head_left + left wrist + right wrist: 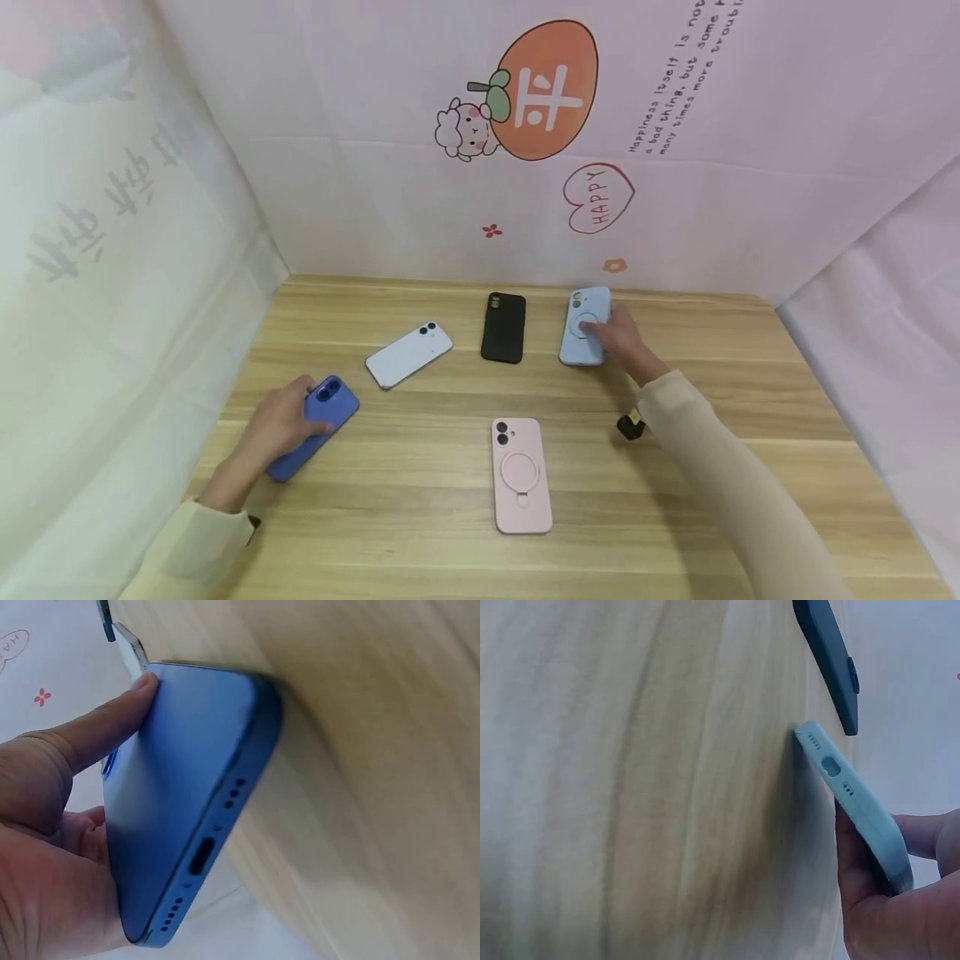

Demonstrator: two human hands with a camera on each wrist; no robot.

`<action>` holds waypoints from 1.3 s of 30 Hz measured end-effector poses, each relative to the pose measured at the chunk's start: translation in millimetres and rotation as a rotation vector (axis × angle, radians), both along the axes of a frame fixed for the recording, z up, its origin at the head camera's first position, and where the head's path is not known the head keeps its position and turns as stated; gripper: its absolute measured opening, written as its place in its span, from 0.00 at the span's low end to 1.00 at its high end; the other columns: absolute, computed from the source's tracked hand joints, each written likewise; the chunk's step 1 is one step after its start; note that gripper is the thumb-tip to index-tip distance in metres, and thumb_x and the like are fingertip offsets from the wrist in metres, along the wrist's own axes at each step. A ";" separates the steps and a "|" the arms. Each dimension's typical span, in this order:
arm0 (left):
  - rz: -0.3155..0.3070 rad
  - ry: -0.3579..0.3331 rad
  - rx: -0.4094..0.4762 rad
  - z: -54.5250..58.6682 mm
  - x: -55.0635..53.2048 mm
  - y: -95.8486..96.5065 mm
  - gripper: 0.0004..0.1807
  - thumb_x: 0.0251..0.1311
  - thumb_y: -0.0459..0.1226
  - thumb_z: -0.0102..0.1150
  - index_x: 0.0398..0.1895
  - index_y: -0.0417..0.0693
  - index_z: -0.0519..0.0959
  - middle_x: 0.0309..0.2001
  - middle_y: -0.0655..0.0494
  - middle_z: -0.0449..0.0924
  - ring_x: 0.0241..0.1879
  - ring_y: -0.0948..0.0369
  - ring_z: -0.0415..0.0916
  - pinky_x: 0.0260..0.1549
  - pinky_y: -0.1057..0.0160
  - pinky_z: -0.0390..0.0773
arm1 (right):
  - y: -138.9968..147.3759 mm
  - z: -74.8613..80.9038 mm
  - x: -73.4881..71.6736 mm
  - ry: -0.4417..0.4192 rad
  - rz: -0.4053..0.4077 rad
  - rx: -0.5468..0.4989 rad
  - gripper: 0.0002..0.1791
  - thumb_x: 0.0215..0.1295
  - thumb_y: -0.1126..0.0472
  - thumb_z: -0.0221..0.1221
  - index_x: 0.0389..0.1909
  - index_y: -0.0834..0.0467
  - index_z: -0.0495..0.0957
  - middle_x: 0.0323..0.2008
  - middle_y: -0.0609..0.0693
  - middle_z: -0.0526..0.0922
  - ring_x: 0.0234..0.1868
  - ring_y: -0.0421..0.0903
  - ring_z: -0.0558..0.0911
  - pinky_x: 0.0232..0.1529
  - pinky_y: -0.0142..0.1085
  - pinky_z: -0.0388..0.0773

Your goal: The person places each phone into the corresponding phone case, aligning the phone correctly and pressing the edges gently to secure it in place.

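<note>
My left hand (pixel 276 423) grips a blue phone (pixel 333 408) at the table's left side, thumb across its back and fingers at the far edge. In the left wrist view the phone (pixel 187 765) is tilted, its charging port and speaker holes facing the camera. At the back right, my right hand (pixel 621 335) pinches a light blue phone case (pixel 576 352) with a ring on its back, by its right side. The right wrist view shows that case (pixel 862 806) tilted, its port cutouts visible, one edge at or just above the wood.
A white phone (pixel 408 357) lies slantwise between the blue phone and a black phone case (pixel 504 329). Nearer the front is a pink phone case (pixel 521 492) with a ring and dark camera lenses. A printed cloth (pixel 390 208) stands behind the wooden table (pixel 405 508).
</note>
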State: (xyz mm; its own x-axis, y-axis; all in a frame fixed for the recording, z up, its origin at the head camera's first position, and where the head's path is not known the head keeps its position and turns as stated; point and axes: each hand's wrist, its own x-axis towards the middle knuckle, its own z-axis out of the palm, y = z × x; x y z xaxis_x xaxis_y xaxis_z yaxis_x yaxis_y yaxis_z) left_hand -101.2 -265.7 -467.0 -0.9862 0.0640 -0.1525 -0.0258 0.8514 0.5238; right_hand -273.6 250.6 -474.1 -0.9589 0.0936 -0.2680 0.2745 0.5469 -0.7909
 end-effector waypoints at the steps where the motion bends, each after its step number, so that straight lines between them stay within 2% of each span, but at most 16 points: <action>1: -0.010 0.008 0.006 1.5 0.0 0.7 0.28 0.51 0.36 0.82 0.48 0.33 0.75 0.35 0.41 0.83 0.31 0.50 0.77 0.26 0.55 0.75 | 1.1 -0.6 1.0 0.006 -0.006 -0.008 0.28 0.76 0.65 0.60 0.71 0.71 0.65 0.65 0.69 0.75 0.60 0.59 0.78 0.62 0.46 0.81; 4: -0.053 0.008 0.009 4.7 -0.3 2.7 0.25 0.53 0.34 0.80 0.49 0.31 0.78 0.35 0.43 0.84 0.32 0.51 0.76 0.28 0.55 0.74 | 4.2 -3.1 3.6 0.018 -0.009 -0.032 0.27 0.75 0.66 0.61 0.69 0.71 0.67 0.65 0.68 0.76 0.60 0.57 0.78 0.60 0.43 0.81; 8: -0.108 -0.018 0.008 7.1 0.3 6.4 0.23 0.59 0.33 0.76 0.52 0.28 0.80 0.40 0.41 0.86 0.37 0.50 0.80 0.36 0.49 0.79 | 8.2 -4.0 7.9 0.016 0.006 -0.056 0.28 0.78 0.65 0.59 0.72 0.71 0.65 0.67 0.69 0.74 0.62 0.59 0.77 0.61 0.44 0.80; 13: -0.149 -0.032 0.060 12.4 0.7 13.7 0.24 0.66 0.34 0.70 0.58 0.26 0.76 0.49 0.34 0.84 0.48 0.42 0.82 0.45 0.40 0.82 | 12.8 -3.6 11.8 -0.016 0.010 -0.072 0.32 0.81 0.62 0.54 0.78 0.69 0.57 0.72 0.69 0.69 0.68 0.61 0.73 0.67 0.48 0.76; 17: -0.102 -0.041 0.179 19.0 0.3 22.6 0.29 0.74 0.35 0.63 0.69 0.24 0.68 0.60 0.25 0.78 0.60 0.32 0.77 0.54 0.34 0.80 | 12.2 -0.1 18.4 -0.021 0.020 -0.096 0.31 0.82 0.61 0.54 0.77 0.70 0.58 0.69 0.69 0.70 0.61 0.57 0.77 0.56 0.38 0.82; 20: -0.046 -0.076 0.301 23.3 -0.1 29.2 0.31 0.78 0.37 0.58 0.75 0.27 0.62 0.66 0.24 0.73 0.64 0.32 0.74 0.57 0.32 0.79 | 9.7 4.6 25.6 -0.028 0.037 -0.121 0.30 0.82 0.61 0.54 0.76 0.70 0.59 0.66 0.68 0.73 0.53 0.51 0.80 0.46 0.30 0.83; 25: 0.051 -0.203 0.575 21.6 -4.0 40.1 0.31 0.82 0.38 0.52 0.79 0.31 0.57 0.68 0.29 0.71 0.60 0.42 0.77 0.54 0.44 0.84 | 5.6 12.8 34.7 -0.041 0.080 -0.143 0.29 0.84 0.59 0.52 0.77 0.69 0.61 0.62 0.66 0.77 0.49 0.46 0.82 0.44 0.30 0.85; 28: 0.090 -0.251 0.724 18.6 -8.5 50.6 0.30 0.83 0.38 0.48 0.79 0.30 0.56 0.66 0.30 0.73 0.58 0.47 0.80 0.55 0.49 0.85 | 4.5 17.3 39.7 -0.038 0.101 -0.162 0.28 0.84 0.59 0.52 0.76 0.70 0.63 0.60 0.65 0.79 0.47 0.44 0.83 0.44 0.31 0.86; 32: 0.097 -0.325 0.906 14.8 -13.6 71.3 0.29 0.85 0.37 0.41 0.81 0.33 0.52 0.67 0.30 0.75 0.61 0.46 0.80 0.64 0.45 0.80 | 2.3 25.4 49.1 -0.036 0.135 -0.201 0.27 0.84 0.57 0.52 0.71 0.73 0.68 0.56 0.65 0.82 0.44 0.42 0.85 0.45 0.33 0.88; 35: 0.101 -0.369 0.972 11.7 -15.4 88.5 0.29 0.86 0.37 0.37 0.82 0.34 0.49 0.69 0.29 0.73 0.68 0.40 0.75 0.72 0.41 0.72 | -2.9 33.3 57.4 -0.041 0.171 -0.230 0.25 0.84 0.57 0.53 0.67 0.74 0.71 0.54 0.65 0.84 0.44 0.43 0.87 0.47 0.35 0.89; 37: 0.105 -0.375 0.976 8.8 -16.0 98.9 0.30 0.87 0.38 0.36 0.83 0.33 0.48 0.73 0.29 0.68 0.74 0.38 0.67 0.75 0.40 0.64 | -7.7 38.9 62.7 -0.053 0.196 -0.253 0.25 0.84 0.57 0.54 0.67 0.74 0.71 0.54 0.65 0.84 0.45 0.44 0.87 0.49 0.37 0.89; 39: 0.113 -0.376 0.975 6.5 -16.2 108.9 0.30 0.87 0.39 0.37 0.82 0.32 0.49 0.74 0.30 0.67 0.76 0.38 0.63 0.77 0.40 0.60 | -12.2 43.9 67.2 -0.058 0.207 -0.245 0.24 0.83 0.57 0.54 0.66 0.73 0.72 0.53 0.63 0.85 0.46 0.45 0.87 0.49 0.37 0.89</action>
